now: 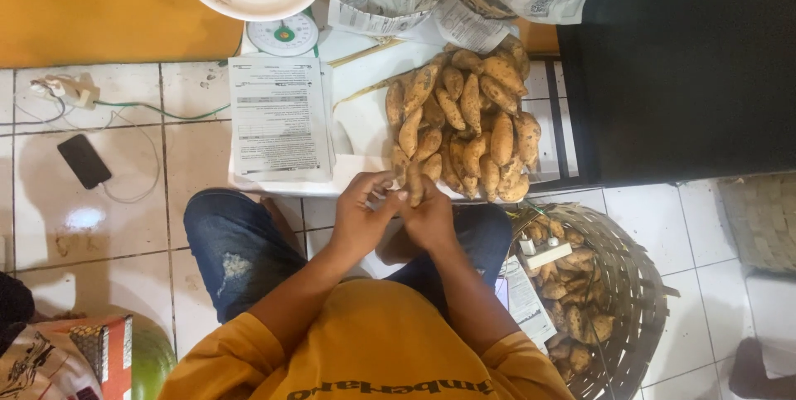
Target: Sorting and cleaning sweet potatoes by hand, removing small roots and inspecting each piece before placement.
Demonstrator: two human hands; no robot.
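Sweet potato (414,187): tan-orange, elongated, dusty skin, held upright at the near edge of the sweet potato pile (468,122). Left hand (362,216) and right hand (431,218) both closed around its lower end, fingers touching. Woven basket (638,300) just right.

Both hands, left hand (361,218) and right hand (431,216), clasp sweet potato (414,185) beside heaped pile (468,122).

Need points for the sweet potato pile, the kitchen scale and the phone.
sweet potato pile (473,122), head view, on a tuber at mid-heap.
kitchen scale (283,34), head view, centre of the round dial.
phone (84,160), head view, middle of its dark face.
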